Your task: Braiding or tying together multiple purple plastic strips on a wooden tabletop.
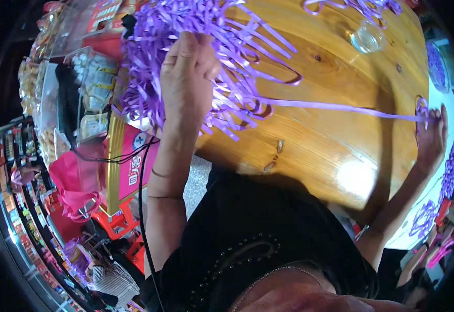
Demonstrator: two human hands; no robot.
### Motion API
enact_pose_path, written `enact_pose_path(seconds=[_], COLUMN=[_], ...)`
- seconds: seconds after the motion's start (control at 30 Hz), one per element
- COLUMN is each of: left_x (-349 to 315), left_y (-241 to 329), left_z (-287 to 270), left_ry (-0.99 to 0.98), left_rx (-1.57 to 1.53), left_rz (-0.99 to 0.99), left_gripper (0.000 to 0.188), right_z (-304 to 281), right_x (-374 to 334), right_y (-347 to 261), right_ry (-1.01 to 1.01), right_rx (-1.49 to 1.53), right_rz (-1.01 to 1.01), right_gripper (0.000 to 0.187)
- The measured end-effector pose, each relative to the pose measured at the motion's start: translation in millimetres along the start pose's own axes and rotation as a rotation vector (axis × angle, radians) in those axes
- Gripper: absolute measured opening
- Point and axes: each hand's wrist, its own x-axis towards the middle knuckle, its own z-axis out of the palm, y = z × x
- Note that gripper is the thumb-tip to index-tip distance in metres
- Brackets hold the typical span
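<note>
Your left hand point(189, 67) is over a large tangled heap of glossy purple ribbons point(232, 47), and from that heap one long, flat purple strand point(331, 105) stretches across the varnished yellow-brown wooden table point(310, 140) to your right hand point(433, 138), beside the table's right edge. Your left fingers are curled into a fist; whether they grip any ribbon, I cannot tell. Your right fingers are bent closed, pinching the strand, with a purple ribbon loop point(419, 110) just beside them.
</note>
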Motion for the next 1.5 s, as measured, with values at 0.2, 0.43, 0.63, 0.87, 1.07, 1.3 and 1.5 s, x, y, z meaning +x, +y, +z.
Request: enact_pose_path(seconds=[0.2, 0.43, 0.63, 0.87, 1.07, 1.3, 1.5], left_x=[-23, -31, -33, -35, -31, -36, -35], left_y=[-25, -37, -49, -56, -64, -60, -54], left_z=[36, 55, 50, 56, 54, 53, 55], left_ry=[-0.087, -0.212, -0.281, -0.249, -0.309, -0.351, -0.302], left_rx=[0.150, 0.234, 0.228, 0.226, 0.190, 0.310, 0.669], left_rz=[-0.093, -0.112, -0.070, -0.072, -0.041, -0.056, -0.010], left_gripper=[0.031, 0.031, 0.033, 0.029, 0.026, 0.024, 0.012], right_z=[158, 234, 254, 254, 256, 265, 258], right_x=[-12, -23, -23, -22, -17, -23, -21], right_y=[35, 58, 63, 73, 67, 41, 53], right_ry=[-0.123, -0.455, -0.546, -0.600, -0.726, -0.574, -0.540], right_rx=[-0.564, -0.401, -0.390, -0.362, -0.513, -0.773, -0.767], right_rz=[-0.133, -0.066, 0.042, -0.177, -0.320, -0.109, -0.185], right_gripper=[0.036, 0.032, 0.024, 0.029, 0.026, 0.016, 0.016])
